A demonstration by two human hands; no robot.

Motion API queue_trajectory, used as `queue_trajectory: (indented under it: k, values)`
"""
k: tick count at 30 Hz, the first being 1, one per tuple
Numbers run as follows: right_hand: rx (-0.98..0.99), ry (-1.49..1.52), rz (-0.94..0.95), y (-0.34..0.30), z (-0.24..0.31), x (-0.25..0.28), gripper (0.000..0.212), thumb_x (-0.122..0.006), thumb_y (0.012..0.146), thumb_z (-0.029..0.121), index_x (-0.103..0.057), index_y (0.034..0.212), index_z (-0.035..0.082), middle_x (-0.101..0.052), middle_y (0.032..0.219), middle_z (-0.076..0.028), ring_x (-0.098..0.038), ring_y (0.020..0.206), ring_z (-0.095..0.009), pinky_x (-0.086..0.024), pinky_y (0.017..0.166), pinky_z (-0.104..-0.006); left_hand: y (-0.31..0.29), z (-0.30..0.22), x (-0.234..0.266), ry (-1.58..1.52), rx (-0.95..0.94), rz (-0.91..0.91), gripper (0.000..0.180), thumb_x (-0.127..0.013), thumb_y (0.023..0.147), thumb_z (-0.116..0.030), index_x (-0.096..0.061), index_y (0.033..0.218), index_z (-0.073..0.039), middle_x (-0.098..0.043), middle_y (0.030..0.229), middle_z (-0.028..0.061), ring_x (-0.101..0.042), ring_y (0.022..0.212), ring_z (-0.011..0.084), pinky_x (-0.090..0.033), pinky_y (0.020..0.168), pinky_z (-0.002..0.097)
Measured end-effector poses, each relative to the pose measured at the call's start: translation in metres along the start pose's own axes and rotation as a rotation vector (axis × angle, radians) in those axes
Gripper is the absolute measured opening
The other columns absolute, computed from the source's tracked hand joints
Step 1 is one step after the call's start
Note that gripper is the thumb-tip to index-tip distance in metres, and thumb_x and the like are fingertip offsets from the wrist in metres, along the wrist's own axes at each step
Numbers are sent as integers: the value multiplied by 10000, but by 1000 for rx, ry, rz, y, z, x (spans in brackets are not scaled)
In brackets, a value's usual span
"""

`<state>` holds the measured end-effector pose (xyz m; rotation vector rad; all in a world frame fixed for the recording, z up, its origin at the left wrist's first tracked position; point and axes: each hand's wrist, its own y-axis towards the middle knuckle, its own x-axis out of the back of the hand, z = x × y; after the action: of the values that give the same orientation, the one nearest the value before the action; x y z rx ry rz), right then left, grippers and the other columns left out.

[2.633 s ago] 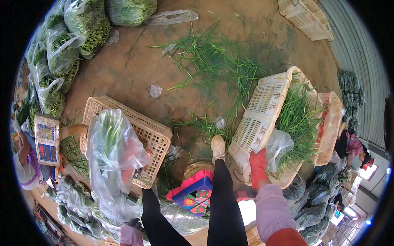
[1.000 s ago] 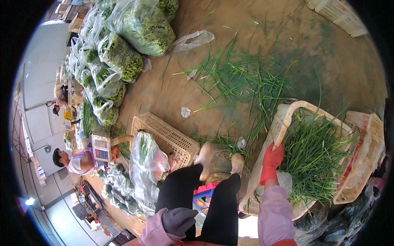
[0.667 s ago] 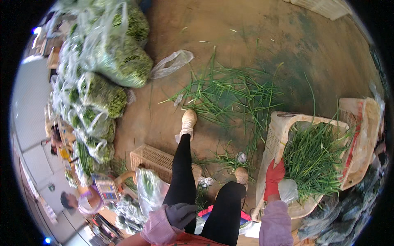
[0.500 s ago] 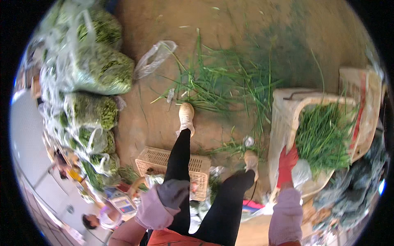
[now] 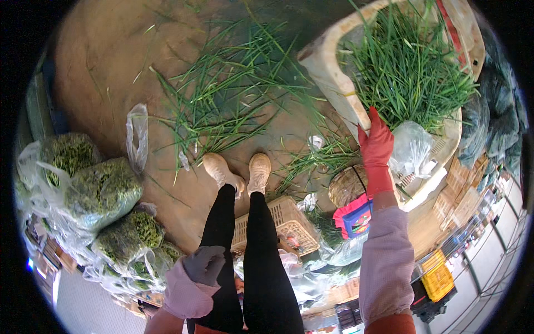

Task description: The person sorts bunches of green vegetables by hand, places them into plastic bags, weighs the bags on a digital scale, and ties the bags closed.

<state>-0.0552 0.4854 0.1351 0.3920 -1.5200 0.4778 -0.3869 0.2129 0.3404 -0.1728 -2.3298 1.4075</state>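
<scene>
Crate (image 5: 345, 86) of pale plastic stands at upper right, heaped with long green stalks (image 5: 411, 72), a clear bag (image 5: 411, 147) at its near end. The right hand (image 5: 377, 146), gloved in red, clasps the crate's left rim. The left hand (image 5: 204, 264), gloved dark grey, hangs by the left leg (image 5: 219, 222), fingers bent; whether it holds anything, I cannot tell. 2 beige shoes (image 5: 259, 170) stand near loose stalks (image 5: 228, 89).
</scene>
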Motion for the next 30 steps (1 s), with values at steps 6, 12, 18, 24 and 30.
queue_trajectory:
  k: [6,12,18,24,30]
  values:
    - [-186,299,-410,-56,71,23,468,-642,767,59,-505,1208,-13,-561,1181,-195,-569,1036,-366,-443,896,-411,47,22,-13,134,-121,-58,242,-625,789,-95,-590,1025,-56,-627,898,155,-625,801,317,-502,696,366]
    - [-1081,834,95,-264,88,-121,356,-597,828,100,-559,1158,-26,-625,1081,-192,-608,1006,-309,-464,888,-356,186,-87,-48,746,-955,-315,449,-657,682,-48,-565,1120,-86,-497,1123,126,-502,1047,328,-427,910,478]
    - [-1135,552,288,-338,148,-220,424,-626,811,299,-571,1150,50,-623,1072,-173,-596,997,-330,-467,863,-387,303,-186,-72,1055,-1480,-675,689,-731,638,-59,-476,1275,-116,-469,1287,149,-456,1182,360,-367,1010,420]
    - [-1999,78,158,-470,65,-285,768,-579,795,544,-457,1234,-74,-560,1128,-291,-522,1075,-439,-433,908,-435,359,-200,-66,1127,-1712,-597,641,-727,674,-81,-475,1261,-29,-547,1184,185,-559,1032,336,-433,904,416]
    - [-1807,282,243,-588,51,-342,651,-507,867,433,-400,1273,-66,-581,1091,-275,-563,999,-406,-442,861,-450,374,-186,-85,1107,-1738,-773,591,-690,703,-161,-493,1241,-14,-564,1168,195,-573,1019,349,-450,868,411]
